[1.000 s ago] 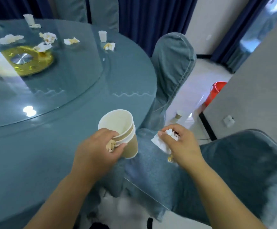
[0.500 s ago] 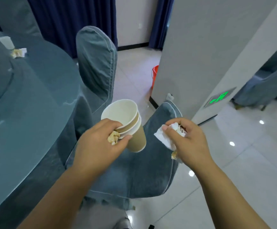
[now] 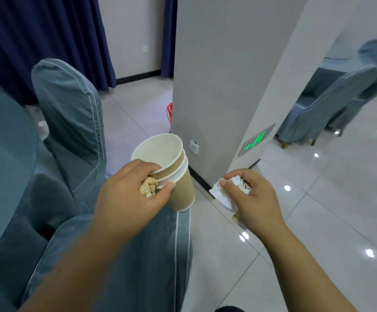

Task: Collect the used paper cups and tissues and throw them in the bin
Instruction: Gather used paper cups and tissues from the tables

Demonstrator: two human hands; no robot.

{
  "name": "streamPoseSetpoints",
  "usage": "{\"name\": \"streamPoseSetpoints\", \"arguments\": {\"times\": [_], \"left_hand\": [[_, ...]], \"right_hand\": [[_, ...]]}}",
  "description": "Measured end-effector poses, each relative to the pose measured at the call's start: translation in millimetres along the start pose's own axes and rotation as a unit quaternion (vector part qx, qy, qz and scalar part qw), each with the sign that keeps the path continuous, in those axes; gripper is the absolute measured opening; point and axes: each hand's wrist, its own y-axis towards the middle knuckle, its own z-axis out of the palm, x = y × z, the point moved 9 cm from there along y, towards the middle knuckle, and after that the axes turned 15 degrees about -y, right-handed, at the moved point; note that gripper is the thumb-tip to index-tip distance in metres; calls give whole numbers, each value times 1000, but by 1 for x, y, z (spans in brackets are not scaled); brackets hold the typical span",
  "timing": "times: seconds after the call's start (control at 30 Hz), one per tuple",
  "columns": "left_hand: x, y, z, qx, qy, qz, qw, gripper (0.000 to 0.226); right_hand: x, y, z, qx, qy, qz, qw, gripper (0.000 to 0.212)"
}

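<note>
- The left hand (image 3: pixel 129 194), at centre frame, grips a stack of nested paper cups (image 3: pixel 167 167). Its fingers and thumb are curled round the stack just below the rims.
- The cups are brown outside and white inside. The stack is tilted, with its open mouth toward the upper left and its base toward the lower right.
- A crumpled yellowish tissue wad (image 3: pixel 148 188) is pinched between the same hand's fingers and the side of the cups.
- The right hand (image 3: pixel 255 199), right of centre, is closed round a bunch of white tissues (image 3: pixel 222 194). A corner of the bunch sticks out to the left past the thumb, and a small yellowish scrap shows beneath the palm.
- The two hands are apart and level with each other, above a grey-blue chair cover (image 3: pixel 138 255) and the glossy tiled floor (image 3: pixel 318 210).
- A sliver of the red bin (image 3: pixel 169 111) shows on the floor above the cups. The rest is hidden behind the edge of a grey pillar (image 3: pixel 216 75).
- The pillar carries a white wall socket (image 3: pixel 193 147) low down and, on its right face, a lit green exit sign (image 3: pixel 256 140).
- A second covered chair (image 3: pixel 70 113) stands at the left beside the edge of a blue-clothed table (image 3: pixel 0 143).
- Dark blue curtains (image 3: pixel 36 37) fill the upper left.
- More covered chairs (image 3: pixel 331 102) stand at the upper right.
</note>
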Motion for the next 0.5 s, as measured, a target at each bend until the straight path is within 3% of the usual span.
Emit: {"name": "streamPoseSetpoints", "arguments": {"times": [0.23,0.5], "left_hand": [[-31,53,64,-1,85,39,996,33],[-38,94,149,-83,109,-61,989,40]], "right_hand": [[-62,90,-25,44,26,3,999,9],[-89,194,-53,155,20,-71,985,8]]}}
